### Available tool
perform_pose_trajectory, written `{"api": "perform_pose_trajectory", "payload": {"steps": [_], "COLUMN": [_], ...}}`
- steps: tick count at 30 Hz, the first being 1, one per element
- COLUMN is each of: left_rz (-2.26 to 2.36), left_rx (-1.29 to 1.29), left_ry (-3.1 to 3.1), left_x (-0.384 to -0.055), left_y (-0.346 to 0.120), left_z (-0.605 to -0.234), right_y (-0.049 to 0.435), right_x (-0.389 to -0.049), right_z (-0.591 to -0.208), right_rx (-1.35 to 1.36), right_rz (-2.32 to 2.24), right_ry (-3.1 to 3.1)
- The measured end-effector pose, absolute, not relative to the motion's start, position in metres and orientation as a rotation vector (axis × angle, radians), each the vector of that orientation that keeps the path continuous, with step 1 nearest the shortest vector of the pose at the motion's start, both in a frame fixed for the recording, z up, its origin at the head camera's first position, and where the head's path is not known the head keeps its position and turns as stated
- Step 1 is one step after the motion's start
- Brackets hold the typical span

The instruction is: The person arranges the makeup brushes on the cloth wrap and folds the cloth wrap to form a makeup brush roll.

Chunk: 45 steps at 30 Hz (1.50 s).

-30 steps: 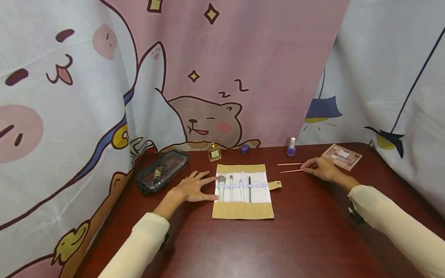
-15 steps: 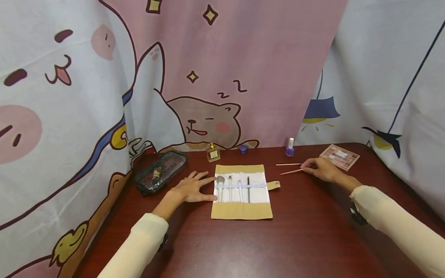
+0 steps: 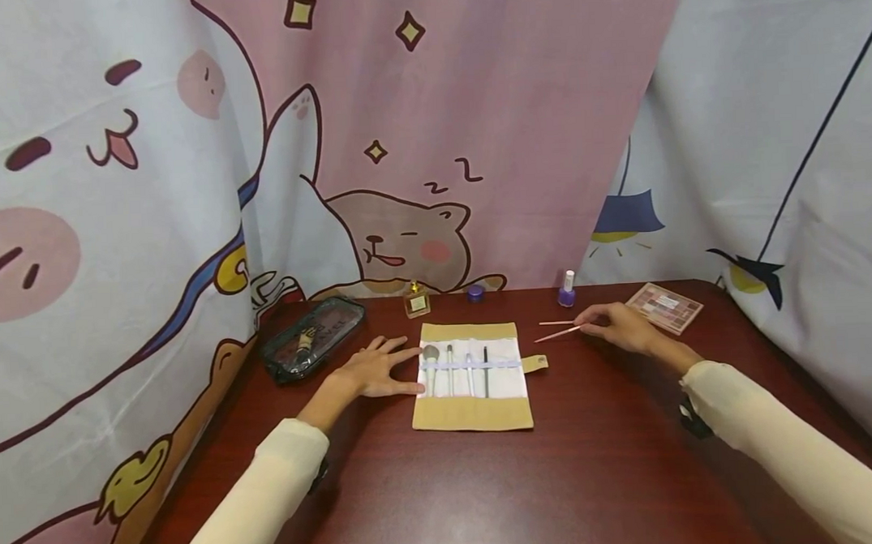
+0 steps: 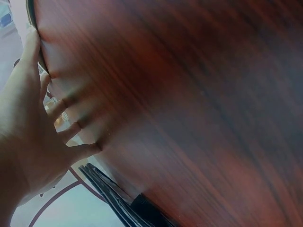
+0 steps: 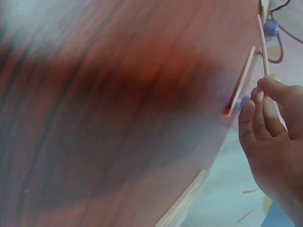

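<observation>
An unfolded tan brush roll (image 3: 471,415) with a white lining lies mid-table in the head view. Several makeup brushes (image 3: 451,373) sit under its pale elastic band. My left hand (image 3: 374,370) is spread flat, thumb and index fingertips resting on the roll's left edge. On the right, my right hand (image 3: 621,326) pinches one end of a slim pink stick (image 3: 556,334), whose free end points left toward the roll. A second slim stick (image 5: 241,80) lies on the table beside it, with a reddish-dark end in the right wrist view.
A clear, dark-edged pouch (image 3: 315,338) holding a small item lies at left. Along the back stand a perfume bottle (image 3: 417,300), a purple jar (image 3: 476,293) and a nail polish bottle (image 3: 567,291). An eyeshadow palette (image 3: 666,307) lies behind my right hand. Printed curtains border the table.
The right hand has shifted slightly left with the pink stick, whose free end has come nearer the roll. The left hand stays in place on the roll's edge.
</observation>
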<state>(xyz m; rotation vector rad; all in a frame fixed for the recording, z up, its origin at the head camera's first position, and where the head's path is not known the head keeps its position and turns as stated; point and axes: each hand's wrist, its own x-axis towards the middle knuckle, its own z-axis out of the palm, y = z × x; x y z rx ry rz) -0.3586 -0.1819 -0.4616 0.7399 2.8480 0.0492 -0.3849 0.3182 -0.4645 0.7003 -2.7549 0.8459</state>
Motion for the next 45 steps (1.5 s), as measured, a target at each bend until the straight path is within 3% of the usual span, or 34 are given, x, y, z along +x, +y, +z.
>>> {"api": "perform_pose_trajectory", "payload": {"steps": [11, 29, 45], "left_rz": [0.049, 0.052, 0.063], "left_rx": [0.732, 0.713, 0.737], "left_ry": [2.845, 2.850, 2.848], "left_x": [-0.359, -0.358, -0.358], "left_y": [-0.182, -0.181, -0.183], "left_z": [-0.463, -0.463, -0.461], "right_y": [0.286, 0.247, 0.208], "right_x": [-0.388, -0.390, -0.398], "right_z": [-0.440, -0.420, -0.432], "right_rx": [0.621, 0.761, 0.741], "right_rz": [1.114, 1.763, 1.643], "right_ry": [-2.631, -2.337, -2.493]}}
